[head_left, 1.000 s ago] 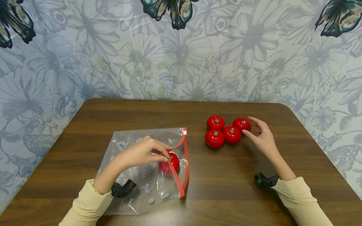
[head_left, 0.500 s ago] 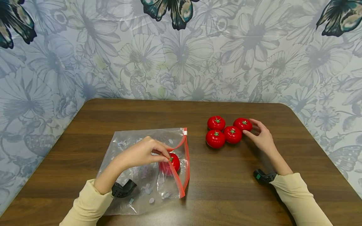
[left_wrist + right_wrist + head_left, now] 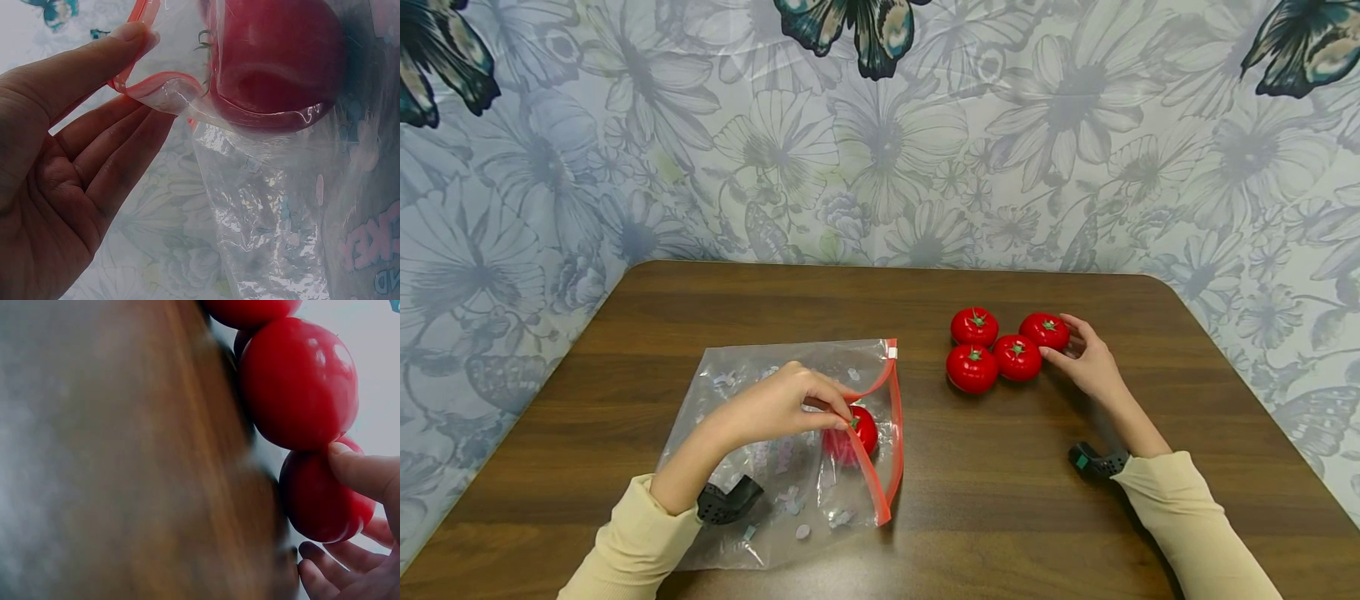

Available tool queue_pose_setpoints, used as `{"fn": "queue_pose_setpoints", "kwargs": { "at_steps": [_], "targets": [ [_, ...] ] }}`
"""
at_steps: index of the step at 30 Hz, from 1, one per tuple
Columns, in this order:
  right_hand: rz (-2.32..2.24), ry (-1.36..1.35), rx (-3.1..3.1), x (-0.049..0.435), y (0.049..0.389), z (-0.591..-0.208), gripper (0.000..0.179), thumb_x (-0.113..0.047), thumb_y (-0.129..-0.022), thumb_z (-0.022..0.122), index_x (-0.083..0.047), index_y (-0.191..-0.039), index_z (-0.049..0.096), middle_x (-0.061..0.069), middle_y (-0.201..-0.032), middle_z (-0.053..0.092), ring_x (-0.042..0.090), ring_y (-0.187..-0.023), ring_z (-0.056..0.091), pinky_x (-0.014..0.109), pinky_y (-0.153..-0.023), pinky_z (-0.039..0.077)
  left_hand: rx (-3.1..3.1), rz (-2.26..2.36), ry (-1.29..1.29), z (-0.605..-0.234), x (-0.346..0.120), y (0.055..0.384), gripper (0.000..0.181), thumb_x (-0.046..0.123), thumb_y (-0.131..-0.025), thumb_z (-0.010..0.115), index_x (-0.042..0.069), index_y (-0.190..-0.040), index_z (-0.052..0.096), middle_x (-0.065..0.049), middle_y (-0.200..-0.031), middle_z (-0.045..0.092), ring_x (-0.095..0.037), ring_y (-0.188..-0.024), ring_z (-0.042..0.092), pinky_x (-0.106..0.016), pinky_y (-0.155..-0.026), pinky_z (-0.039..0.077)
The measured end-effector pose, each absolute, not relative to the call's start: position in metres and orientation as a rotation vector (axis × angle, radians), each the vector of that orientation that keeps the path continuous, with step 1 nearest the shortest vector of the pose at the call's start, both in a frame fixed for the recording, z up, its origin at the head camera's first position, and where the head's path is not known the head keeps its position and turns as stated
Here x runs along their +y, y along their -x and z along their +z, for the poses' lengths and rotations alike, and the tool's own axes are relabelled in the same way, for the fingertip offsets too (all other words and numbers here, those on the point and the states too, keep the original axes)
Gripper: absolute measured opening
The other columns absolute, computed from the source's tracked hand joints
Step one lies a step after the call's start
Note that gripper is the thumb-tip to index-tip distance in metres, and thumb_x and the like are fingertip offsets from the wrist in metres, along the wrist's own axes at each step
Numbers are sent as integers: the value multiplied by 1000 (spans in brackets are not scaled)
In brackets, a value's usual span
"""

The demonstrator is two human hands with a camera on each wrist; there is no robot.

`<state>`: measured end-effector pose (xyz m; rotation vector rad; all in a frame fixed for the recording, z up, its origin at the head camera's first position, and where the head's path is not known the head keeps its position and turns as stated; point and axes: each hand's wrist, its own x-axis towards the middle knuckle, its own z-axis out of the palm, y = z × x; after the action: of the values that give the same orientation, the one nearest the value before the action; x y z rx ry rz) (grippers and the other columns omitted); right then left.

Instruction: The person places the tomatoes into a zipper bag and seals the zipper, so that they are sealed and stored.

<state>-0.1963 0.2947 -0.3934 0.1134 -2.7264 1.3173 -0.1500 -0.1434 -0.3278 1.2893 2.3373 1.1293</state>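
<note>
Mouth edge of the zip-top bag pinched between left hand thumb and fingertips, red zip strip held raised there. Far-right tomato taken between right hand thumb and curled fingers, from its right side; fingertips partly hidden behind it.

Bag laid flat on the left of the wooden table, mouth gaping to the right. One tomato contained: bagged tomato, just inside the mouth, stem up, seen partly through film. White slider located at the far end of the strip.

Four tomatoes outside, clustered to the right of the bag, well apart from it: the gripped one, centre tomato close against it, near-left tomato, far-left tomato.

Left wrist view only: pink lettering printed on the bag, cut off by the frame; palm side and spread lower fingers also shown. Right wrist view only: thumb tip seen set on the gripped tomato, right by its contact with a neighbour. Floral wallpaper seen behind the table.
</note>
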Motion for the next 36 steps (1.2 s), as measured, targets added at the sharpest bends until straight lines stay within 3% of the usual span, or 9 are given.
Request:
{"fn": "queue_pose_setpoints", "kwargs": {
  "at_steps": [4,8,11,36],
  "targets": [
    [1329,-103,-2723,296,197,-394,66,-17,-90,64,6,-141,28,35,-131,39,48,-114,44,55,-92,37,2342,1126,-1283,-327,-143,150,5,11,-81,73,13,-86,75,-10,-108,66,-18,-100,62,-22,-69,52],
    [1328,-79,-2727,296,198,-394,66,-20,-90,65,4,-141,31,32,-131,41,44,-113,46,29,-88,46,2347,1117,-1278,-327,-143,150,5,12,-82,73,13,-86,75,-10,-109,66,-15,-99,63,-22,-69,52],
    [1348,-65,-2719,296,197,-394,67,-21,-89,66,3,-141,31,31,-131,42,43,-113,46,12,-78,41,2345,1116,-1278,-328,-143,151,5,12,-82,73,13,-87,75,-9,-110,65,-13,-98,63,-22,-69,51],
    [1400,-5,-2624,302,197,-394,64,-23,-89,66,3,-139,35,28,-129,45,37,-109,47,6,-76,39,2343,1111,-1289,-326,-142,152,8,11,-81,73,10,-89,75,-11,-109,65,-15,-99,63,-21,-71,51]
  ]
}}
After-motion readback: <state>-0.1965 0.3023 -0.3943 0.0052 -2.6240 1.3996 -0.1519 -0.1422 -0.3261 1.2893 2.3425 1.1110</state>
